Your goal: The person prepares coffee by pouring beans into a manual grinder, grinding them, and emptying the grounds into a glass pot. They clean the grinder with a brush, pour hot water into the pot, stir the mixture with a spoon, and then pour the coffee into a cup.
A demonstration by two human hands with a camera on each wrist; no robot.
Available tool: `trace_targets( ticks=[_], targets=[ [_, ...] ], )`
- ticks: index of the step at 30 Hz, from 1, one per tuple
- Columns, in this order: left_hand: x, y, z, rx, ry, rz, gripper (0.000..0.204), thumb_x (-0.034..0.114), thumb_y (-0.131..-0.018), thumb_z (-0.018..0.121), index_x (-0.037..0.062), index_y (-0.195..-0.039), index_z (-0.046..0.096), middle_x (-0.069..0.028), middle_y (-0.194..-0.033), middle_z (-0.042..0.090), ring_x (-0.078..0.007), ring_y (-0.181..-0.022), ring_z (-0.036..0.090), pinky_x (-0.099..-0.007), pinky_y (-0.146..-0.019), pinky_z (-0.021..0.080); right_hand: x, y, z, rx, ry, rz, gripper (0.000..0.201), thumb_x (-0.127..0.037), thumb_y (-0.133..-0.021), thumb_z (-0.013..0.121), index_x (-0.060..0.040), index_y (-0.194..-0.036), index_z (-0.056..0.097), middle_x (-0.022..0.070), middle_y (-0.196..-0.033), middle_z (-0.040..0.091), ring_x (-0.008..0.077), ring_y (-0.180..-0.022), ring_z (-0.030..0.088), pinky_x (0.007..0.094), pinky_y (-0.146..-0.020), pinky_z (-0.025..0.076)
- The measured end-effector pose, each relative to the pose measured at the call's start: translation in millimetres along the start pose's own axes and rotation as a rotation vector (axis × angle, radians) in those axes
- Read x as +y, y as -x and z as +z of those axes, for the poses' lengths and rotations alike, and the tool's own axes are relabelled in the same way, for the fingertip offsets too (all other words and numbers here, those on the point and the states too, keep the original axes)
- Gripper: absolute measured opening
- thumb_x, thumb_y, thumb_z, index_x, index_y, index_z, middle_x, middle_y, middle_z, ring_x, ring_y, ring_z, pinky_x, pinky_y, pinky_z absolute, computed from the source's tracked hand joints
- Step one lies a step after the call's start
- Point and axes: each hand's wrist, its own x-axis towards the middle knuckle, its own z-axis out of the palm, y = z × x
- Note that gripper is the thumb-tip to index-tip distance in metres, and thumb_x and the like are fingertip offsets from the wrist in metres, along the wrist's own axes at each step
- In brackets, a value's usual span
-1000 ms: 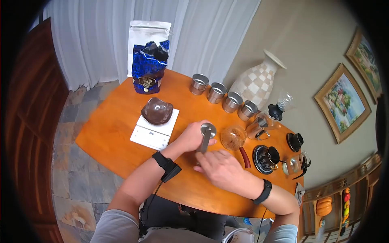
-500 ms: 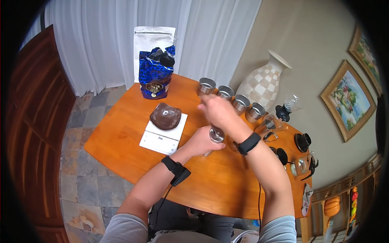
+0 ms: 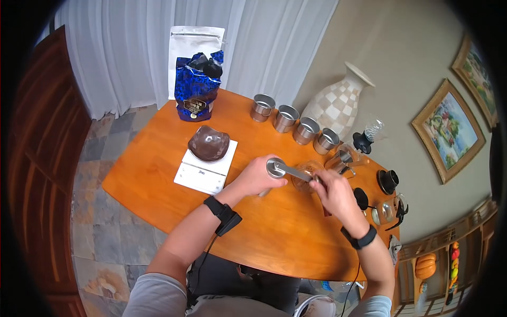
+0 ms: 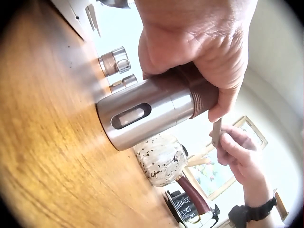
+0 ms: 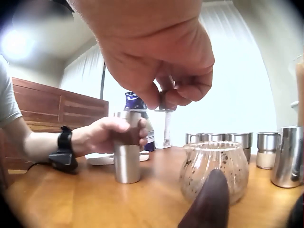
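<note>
A steel hand grinder (image 4: 156,107) with a brown band and a small side window stands upright on the wooden table. My left hand (image 3: 258,177) wraps round its upper part. From the grinder's top a flat metal crank arm (image 3: 293,171) points right, and my right hand (image 3: 338,194) pinches the knob at its end; in the right wrist view the fingers (image 5: 178,92) curl round that knob. Just right of the grinder is a speckled glass pot (image 5: 213,171) with a dark red handle (image 4: 194,194), partly hidden by the crank and right hand in the head view.
Left of the grinder, a brown bowl (image 3: 209,143) sits on a white scale (image 3: 203,177). Behind stand a blue bag (image 3: 195,95), several steel cups (image 3: 286,119) and a checkered vase (image 3: 340,105). Farther right are a steel pitcher (image 5: 288,159), a black dripper (image 3: 388,181) and a glass server (image 3: 384,213).
The crank and my right hand have swung round the grinder's top, from the near side, past the far side, to the right. My left hand keeps its grip on the grinder.
</note>
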Motion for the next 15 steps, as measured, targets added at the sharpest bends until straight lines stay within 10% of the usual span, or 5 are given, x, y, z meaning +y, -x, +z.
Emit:
trace_targets(
  ticks=[13,15],
  targets=[
    [-10.8,0.9,-0.2,-0.012,-0.125,-0.007,0.042,0.017,-0.073,0.08,0.0022,-0.107,0.059,-0.0097,-0.094,0.067,-0.0187,-0.088,0.064,-0.0316,-0.078,0.051,-92.7,-20.5,49.7,-0.042,-0.074,-0.57,0.028,-0.017,-0.083,0.069,-0.0021,-0.106,0.061,0.0123,-0.093,0.058,0.031,-0.084,0.06,0.0402,-0.074,0.048],
    [-29.4,14.0,9.1,0.143,0.157,0.246,0.046,0.016,-0.079,0.076,0.0032,-0.116,0.054,-0.0088,-0.106,0.063,-0.0184,-0.098,0.06,-0.0321,-0.082,0.05,-97.9,-44.5,66.6,-0.038,-0.082,-0.574,0.027,-0.016,-0.084,0.068,-0.0033,-0.106,0.061,0.012,-0.095,0.059,0.0314,-0.09,0.059,0.0408,-0.079,0.047]
  ],
)
